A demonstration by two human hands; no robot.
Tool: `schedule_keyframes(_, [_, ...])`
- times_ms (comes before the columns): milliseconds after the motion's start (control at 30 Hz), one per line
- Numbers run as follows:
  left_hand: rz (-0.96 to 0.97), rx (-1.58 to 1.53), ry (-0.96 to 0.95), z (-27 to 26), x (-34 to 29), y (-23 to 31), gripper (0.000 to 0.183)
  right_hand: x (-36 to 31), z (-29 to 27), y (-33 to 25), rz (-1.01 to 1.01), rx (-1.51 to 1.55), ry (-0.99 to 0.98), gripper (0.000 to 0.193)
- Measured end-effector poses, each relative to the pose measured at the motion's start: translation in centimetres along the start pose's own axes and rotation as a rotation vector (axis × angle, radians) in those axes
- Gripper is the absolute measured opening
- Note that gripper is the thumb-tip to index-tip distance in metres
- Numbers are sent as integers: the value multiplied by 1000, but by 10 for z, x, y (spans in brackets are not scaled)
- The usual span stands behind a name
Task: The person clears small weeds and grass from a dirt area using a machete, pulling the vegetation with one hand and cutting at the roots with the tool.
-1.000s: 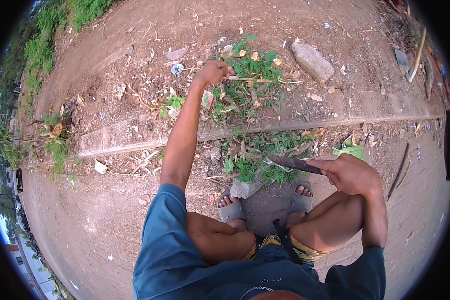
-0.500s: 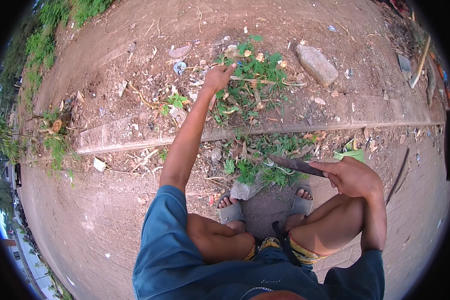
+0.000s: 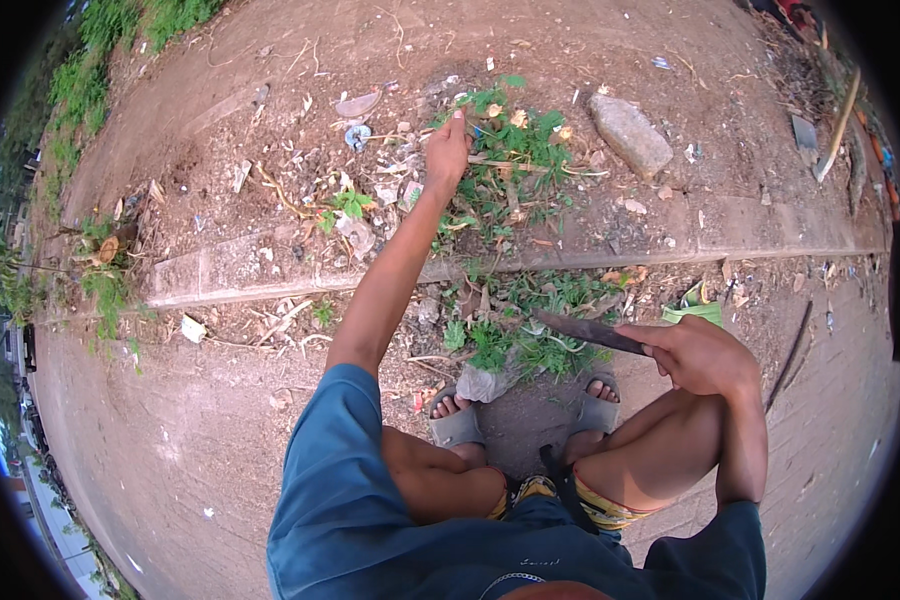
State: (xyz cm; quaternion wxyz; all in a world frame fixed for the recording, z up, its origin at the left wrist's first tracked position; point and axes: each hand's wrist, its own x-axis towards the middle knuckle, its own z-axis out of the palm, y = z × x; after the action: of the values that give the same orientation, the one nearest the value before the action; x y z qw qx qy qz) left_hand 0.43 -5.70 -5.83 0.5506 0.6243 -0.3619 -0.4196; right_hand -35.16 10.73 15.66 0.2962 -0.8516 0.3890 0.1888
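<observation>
My left hand [image 3: 448, 152] reaches far forward, closed at the left side of a leafy green plant [image 3: 525, 140] that bears pale, dry-looking flower heads. Its thumb points away from me; the fingertips are partly hidden among the stems. In my right hand [image 3: 705, 352] is a knife [image 3: 592, 332] with a dark, worn blade, its handle wrapped by my fingers. The blade points left, over a nearer patch of low weeds [image 3: 555, 300] in front of my sandals.
A concrete curb [image 3: 370, 286] runs across between the two patches of greenery. Beyond it lie a large stone [image 3: 630, 135] and scattered litter. Near my left sandal [image 3: 457, 420] is a greyish lump [image 3: 482, 383]. A dark stick [image 3: 792, 350] lies at the right.
My left hand has turned so its thumb points forward, and it has shifted slightly right and forward at the plant. The knife and my right hand have stayed nearly still.
</observation>
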Motion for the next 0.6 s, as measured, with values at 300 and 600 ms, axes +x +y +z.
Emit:
schedule_keyframes(300, [180, 885, 147, 14, -13, 23, 45, -2, 2, 7, -35, 41, 9, 55])
schedule_keyframes(600, [148, 1041, 6, 15, 12, 22, 45, -10, 2, 8, -42, 18, 29, 56])
